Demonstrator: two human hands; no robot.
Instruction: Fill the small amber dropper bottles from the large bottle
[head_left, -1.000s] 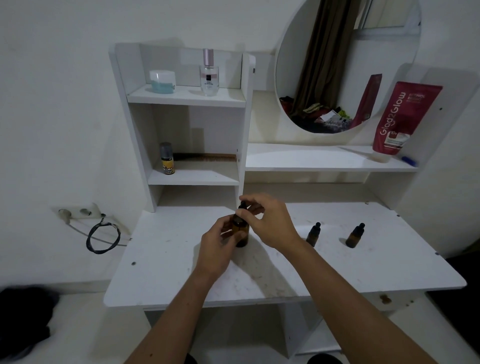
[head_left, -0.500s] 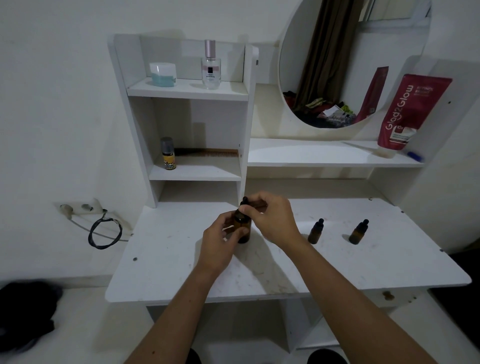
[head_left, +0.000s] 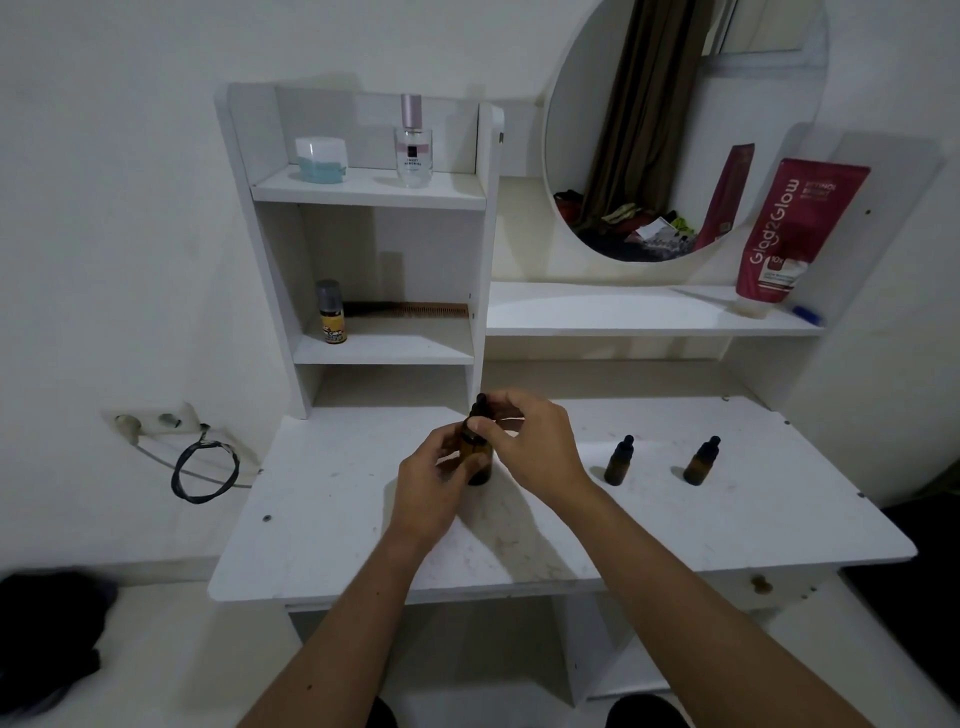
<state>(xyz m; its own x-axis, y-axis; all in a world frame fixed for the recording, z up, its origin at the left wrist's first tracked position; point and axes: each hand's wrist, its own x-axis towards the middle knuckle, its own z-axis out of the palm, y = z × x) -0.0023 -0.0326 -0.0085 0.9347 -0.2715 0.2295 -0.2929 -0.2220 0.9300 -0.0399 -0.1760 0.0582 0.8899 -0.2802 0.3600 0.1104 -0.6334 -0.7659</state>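
Observation:
The large amber bottle (head_left: 479, 457) stands upright on the white vanity table (head_left: 332, 540), near its middle. My left hand (head_left: 428, 493) wraps around the bottle's body from the left. My right hand (head_left: 535, 447) pinches the bottle's black dropper cap (head_left: 479, 408) from the right. Two small amber dropper bottles stand to the right with their black caps on: one (head_left: 620, 461) close to my right wrist, the other (head_left: 701, 462) farther right.
A white shelf unit (head_left: 363, 192) at the back left holds a jar, a perfume bottle, a small yellow bottle and a comb. A round mirror (head_left: 675, 130) and a red tube (head_left: 795, 234) stand at the back right. A coiled cable (head_left: 205, 470) hangs at the wall socket on the left.
Both hands stay on the large bottle; the right fingers have shifted slightly around the cap. The view has tilted a little, so the table sits lower in frame.

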